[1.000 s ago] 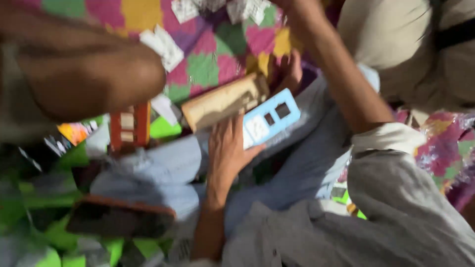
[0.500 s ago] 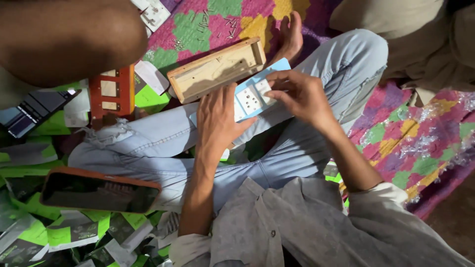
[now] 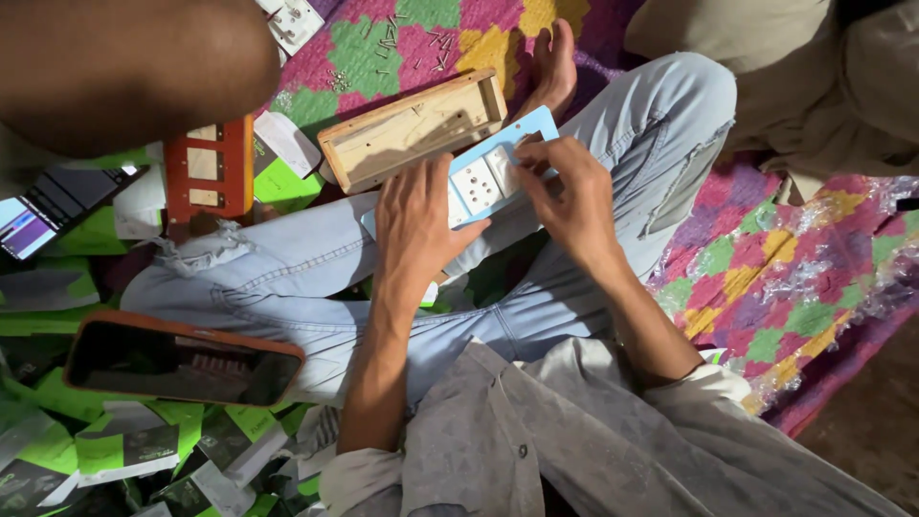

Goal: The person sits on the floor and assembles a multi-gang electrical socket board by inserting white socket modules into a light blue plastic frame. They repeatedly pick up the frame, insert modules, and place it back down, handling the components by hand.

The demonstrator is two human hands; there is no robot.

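I sit cross-legged in pale jeans. A light blue switch plate (image 3: 522,139) lies across my lap with a white socket module (image 3: 476,185) set in it. My left hand (image 3: 414,220) lies flat over the plate's left part, fingers pressing it down. My right hand (image 3: 568,196) grips the plate's right part, fingertips pinched at the socket's edge. Just beyond the plate sits a shallow wooden box (image 3: 414,129).
An orange-red frame (image 3: 209,165) stands at my left knee. A phone in an orange case (image 3: 182,357) rests on my left thigh, another lit phone (image 3: 29,225) at far left. Green and white cartons (image 3: 124,450) litter the lower left. Loose screws (image 3: 402,43) lie on the patchwork quilt. Another person's knee (image 3: 124,67) fills the upper left.
My right hand came down from reaching far away onto the blue plate. The view swung and steadied, and both hands now hold the plate on my lap.
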